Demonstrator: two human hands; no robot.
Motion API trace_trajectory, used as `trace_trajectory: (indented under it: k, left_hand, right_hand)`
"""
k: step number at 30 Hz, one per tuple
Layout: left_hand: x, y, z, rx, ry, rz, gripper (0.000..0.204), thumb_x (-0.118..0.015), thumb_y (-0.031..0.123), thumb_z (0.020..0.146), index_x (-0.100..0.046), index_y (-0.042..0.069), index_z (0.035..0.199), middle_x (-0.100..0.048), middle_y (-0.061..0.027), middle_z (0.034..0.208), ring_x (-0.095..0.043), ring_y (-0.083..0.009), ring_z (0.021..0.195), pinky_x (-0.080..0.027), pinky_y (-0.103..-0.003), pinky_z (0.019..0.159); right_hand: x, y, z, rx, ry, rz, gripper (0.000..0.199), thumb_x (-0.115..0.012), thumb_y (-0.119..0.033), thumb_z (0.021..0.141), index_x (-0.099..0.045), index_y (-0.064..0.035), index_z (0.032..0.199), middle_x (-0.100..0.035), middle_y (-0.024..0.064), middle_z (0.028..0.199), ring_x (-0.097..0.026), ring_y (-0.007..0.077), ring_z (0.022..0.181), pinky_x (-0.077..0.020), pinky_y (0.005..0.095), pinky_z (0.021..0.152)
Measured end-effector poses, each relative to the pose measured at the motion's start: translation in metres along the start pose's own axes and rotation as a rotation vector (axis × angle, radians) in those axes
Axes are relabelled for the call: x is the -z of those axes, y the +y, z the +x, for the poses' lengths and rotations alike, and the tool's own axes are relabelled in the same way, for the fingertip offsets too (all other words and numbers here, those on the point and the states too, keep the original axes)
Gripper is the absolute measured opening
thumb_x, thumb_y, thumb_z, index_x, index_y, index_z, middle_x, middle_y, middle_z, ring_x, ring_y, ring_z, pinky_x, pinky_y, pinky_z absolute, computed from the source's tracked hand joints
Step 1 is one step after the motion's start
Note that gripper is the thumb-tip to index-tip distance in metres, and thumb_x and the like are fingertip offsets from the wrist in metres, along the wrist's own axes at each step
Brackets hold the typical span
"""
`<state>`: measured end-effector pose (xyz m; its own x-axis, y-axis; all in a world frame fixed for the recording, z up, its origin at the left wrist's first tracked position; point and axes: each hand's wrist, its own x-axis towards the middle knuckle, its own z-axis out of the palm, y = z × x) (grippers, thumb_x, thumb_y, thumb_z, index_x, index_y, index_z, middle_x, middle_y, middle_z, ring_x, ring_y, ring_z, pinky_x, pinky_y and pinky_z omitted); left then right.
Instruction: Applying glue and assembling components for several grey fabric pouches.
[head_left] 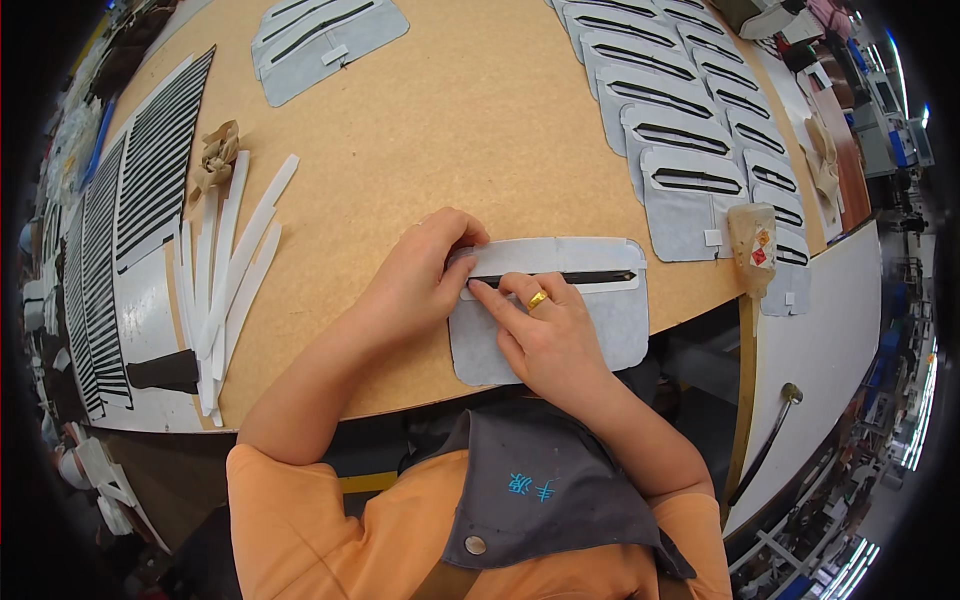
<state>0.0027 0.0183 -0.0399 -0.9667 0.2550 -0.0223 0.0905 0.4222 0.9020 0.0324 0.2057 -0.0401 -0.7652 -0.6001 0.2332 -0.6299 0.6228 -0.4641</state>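
A grey panel [470, 345] with rounded corners lies flat at the table's near edge, in front of me. Across its paler upper band runs a narrow black strip [600, 277]. My left hand [432, 262] is curled at the panel's upper left corner, thumb and fingers closed on it beside the strip's left end. From the right, my right hand [550, 325] rests over the panel, a ring on one finger. Its index finger reaches to the strip's left end, other fingers bend over the strip, and the thumb is spread lower down. The strip's middle is partly hidden by these fingers.
Overlapping rows of similar panels [690, 215] lie at the right, beside a cloudy plastic bottle [752, 245]. More panels [335, 60] lie at the far left. White strips [235, 265], crumpled brown paper [218, 155], black strips [165, 372] and striped sheets [160, 150] lie left.
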Motion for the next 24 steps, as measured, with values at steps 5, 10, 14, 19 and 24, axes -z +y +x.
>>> trace_trajectory:
  k: [5,10,14,19,24]
  left_hand:
    - [-0.001,0.0,0.002,0.001,-0.004,0.045,0.017,-0.056,-0.005,0.08,-0.055,-0.001,0.097,-0.058,-0.0163,0.092,-0.058,-0.0312,0.09,-0.048,-0.038,0.078]
    - [-0.001,0.0,0.002,0.019,0.039,0.053,0.018,-0.057,-0.004,0.08,-0.056,0.0,0.098,-0.056,-0.0135,0.096,-0.058,-0.0282,0.09,-0.048,-0.036,0.078]
    - [-0.011,0.011,-0.007,-0.301,0.085,0.479,0.022,-0.064,0.001,0.079,-0.058,0.003,0.1,-0.054,-0.011,0.1,-0.055,-0.0281,0.097,-0.045,-0.038,0.087]
    - [-0.072,0.013,-0.018,-0.573,-0.075,0.548,0.029,-0.063,0.008,0.079,-0.06,0.007,0.108,-0.055,-0.0094,0.116,-0.051,-0.0269,0.114,-0.04,-0.041,0.096]
    - [-0.074,0.016,-0.019,-0.549,-0.066,0.661,0.04,-0.063,0.007,0.076,-0.058,0.007,0.116,-0.046,-0.016,0.134,-0.045,-0.0321,0.123,-0.038,-0.041,0.101]
  right_hand:
    - [0.007,-0.003,0.007,0.071,-0.098,-0.169,0.045,-0.061,-0.007,0.072,-0.061,-0.0089,0.117,-0.054,0.0043,0.103,-0.05,0.0205,0.087,-0.0451,0.0324,0.076]
    - [0.017,0.004,0.012,0.126,-0.129,-0.209,0.042,-0.058,-0.005,0.074,-0.061,-0.0136,0.115,-0.055,0.0053,0.096,-0.051,0.0214,0.089,-0.0437,0.033,0.072]
    - [0.043,0.048,0.014,-0.002,0.072,-0.102,0.033,-0.061,-0.003,0.075,-0.061,-0.0091,0.107,-0.058,0.0077,0.096,-0.052,0.0262,0.097,-0.0409,0.0393,0.082]
    - [0.056,0.073,0.024,-0.198,-0.139,0.026,0.018,-0.063,-0.007,0.077,-0.061,-0.0082,0.095,-0.057,0.0075,0.093,-0.051,0.0266,0.097,-0.0348,0.0384,0.089]
    - [0.056,0.072,0.033,-0.141,-0.096,-0.074,0.014,-0.063,-0.01,0.079,-0.058,-0.0083,0.092,-0.054,0.0062,0.089,-0.05,0.026,0.096,-0.0331,0.0363,0.09]
